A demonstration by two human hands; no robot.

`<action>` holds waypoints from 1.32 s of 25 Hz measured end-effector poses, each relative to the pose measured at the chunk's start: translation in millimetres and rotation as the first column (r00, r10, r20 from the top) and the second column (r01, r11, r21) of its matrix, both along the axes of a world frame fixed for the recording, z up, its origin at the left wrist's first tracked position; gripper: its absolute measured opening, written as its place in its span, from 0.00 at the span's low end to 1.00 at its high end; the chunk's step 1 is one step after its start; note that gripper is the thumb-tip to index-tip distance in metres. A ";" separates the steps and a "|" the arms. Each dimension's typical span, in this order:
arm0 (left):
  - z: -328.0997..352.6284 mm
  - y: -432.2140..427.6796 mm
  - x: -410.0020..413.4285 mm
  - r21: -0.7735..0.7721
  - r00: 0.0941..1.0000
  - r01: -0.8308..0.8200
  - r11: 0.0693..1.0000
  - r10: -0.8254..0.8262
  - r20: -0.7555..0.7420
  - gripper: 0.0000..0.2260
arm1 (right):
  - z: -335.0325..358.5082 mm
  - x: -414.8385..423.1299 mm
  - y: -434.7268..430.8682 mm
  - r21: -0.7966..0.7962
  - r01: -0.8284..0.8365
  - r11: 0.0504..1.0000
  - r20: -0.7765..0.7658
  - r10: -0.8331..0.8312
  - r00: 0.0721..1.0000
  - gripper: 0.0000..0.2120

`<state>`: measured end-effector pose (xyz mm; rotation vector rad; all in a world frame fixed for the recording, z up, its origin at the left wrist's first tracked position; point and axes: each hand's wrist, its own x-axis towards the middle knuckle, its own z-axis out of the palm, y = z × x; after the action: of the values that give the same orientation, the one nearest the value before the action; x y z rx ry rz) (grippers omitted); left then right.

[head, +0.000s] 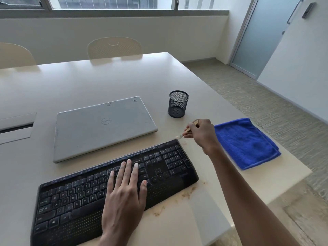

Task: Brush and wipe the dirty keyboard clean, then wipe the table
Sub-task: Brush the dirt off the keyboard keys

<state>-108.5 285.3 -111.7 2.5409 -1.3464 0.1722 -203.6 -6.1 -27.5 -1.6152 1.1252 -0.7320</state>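
A black keyboard (71, 197) lies slanted on the beige table (106, 79), near its front edge. My left hand (124, 190) rests flat on the keys near the middle, fingers spread. My right hand (202, 134) is closed around a small wooden-handled brush (179, 137). The pale bristles point down-left and sit just off the keyboard's far right corner. Brown crumbs (186, 194) are scattered on the table along the keyboard's right and front edges. A folded blue cloth (248, 144) lies to the right of my right hand, by the table's edge.
A closed grey laptop (103, 126) lies behind the keyboard. A black mesh pen cup (178, 106) stands behind my right hand. Two cream chairs (114, 47) stand at the far side. A cable hatch (16, 126) is set into the table at left.
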 end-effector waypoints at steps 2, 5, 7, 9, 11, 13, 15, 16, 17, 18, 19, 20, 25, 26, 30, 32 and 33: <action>0.1 -0.3 0.2 -0.003 1.000 -0.004 1.000 0.004 -0.004 0.30 | -1.1 -15.9 0.8 -0.016 0.002 1.000 -0.023 -0.002 1.000 0.13; -0.4 -0.4 0.0 -0.005 1.000 -0.010 1.000 0.010 -0.006 0.30 | -1.8 -28.3 7.3 -0.099 0.003 0.995 -0.035 -0.007 0.999 0.13; -0.8 -0.6 0.0 -0.005 1.000 -0.008 1.000 0.008 -0.005 0.30 | -3.0 -26.1 12.1 -0.163 0.010 0.987 0.028 -0.005 1.000 0.12; -1.3 -0.5 0.0 -0.005 1.000 -0.007 1.000 0.007 0.001 0.30 | -5.4 -23.2 16.6 -0.165 -0.009 0.986 0.077 0.022 0.997 0.12; -1.3 -0.5 0.2 -0.006 1.000 -0.009 1.000 0.009 0.002 0.30 | -7.2 -27.0 18.5 -0.150 -0.048 0.987 0.065 0.058 0.996 0.11; -1.4 -0.9 -0.1 -0.009 1.000 -0.013 1.000 0.013 0.006 0.30 | -5.4 -36.0 17.1 -0.164 -0.059 0.985 0.035 0.065 0.997 0.12; -1.9 -1.0 -0.4 -0.011 1.000 -0.015 1.000 0.016 0.009 0.30 | -1.5 -41.0 14.8 -0.220 -0.026 0.975 0.025 0.033 0.999 0.12; -2.1 -1.0 -0.3 -0.011 1.000 -0.016 1.000 0.016 0.010 0.30 | -0.2 -39.7 14.8 -0.245 -0.009 0.970 0.031 0.017 0.999 0.12; -2.2 -1.1 -0.2 -0.010 1.000 -0.015 1.000 0.015 0.011 0.30 | 0.7 -37.0 16.5 -0.253 -0.006 0.967 0.042 0.018 0.999 0.12; -2.3 -1.2 -0.1 -0.009 1.000 -0.015 1.000 0.015 0.010 0.30 | 0.7 -33.9 18.8 -0.251 -0.020 0.968 0.048 0.033 0.998 0.11; -2.3 -1.1 0.1 -0.009 1.000 -0.015 1.000 0.015 0.010 0.29 | -0.2 -31.8 21.2 -0.246 -0.041 0.968 0.036 0.051 0.998 0.11; -2.2 -1.0 0.2 -0.009 1.000 -0.015 1.000 0.015 0.010 0.29 | -1.3 -32.2 23.2 -0.245 -0.060 0.968 0.014 0.065 0.998 0.11; -2.0 -1.4 -0.6 -0.023 1.000 -0.019 1.000 0.019 0.013 0.29 | 2.2 -46.4 24.4 -0.285 -0.028 0.958 0.000 0.029 1.000 0.12; -2.0 -1.3 -0.7 -0.025 1.000 -0.019 1.000 0.019 0.014 0.29 | 3.2 -45.7 26.2 -0.292 -0.024 0.956 0.011 0.028 1.000 0.12; -2.0 -0.7 -0.8 -0.012 1.000 -0.018 1.000 0.018 0.018 0.29 | 2.6 -51.1 34.9 -0.207 -0.096 0.974 -0.005 0.097 0.995 0.12; -2.0 -1.3 -0.8 -0.013 1.000 -0.022 1.000 0.022 0.019 0.29 | 4.5 -61.7 35.6 -0.207 -0.088 0.974 -0.031 0.083 0.996 0.13; -2.1 -1.4 -0.9 -0.012 0.999 -0.025 1.000 0.025 0.020 0.29 | 6.0 -65.3 36.1 -0.223 -0.066 0.973 -0.031 0.060 0.998 0.12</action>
<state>-109.4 283.9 -113.9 2.5541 -1.3177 0.2098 -268.9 30.0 -21.5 -1.8447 1.0321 -0.8226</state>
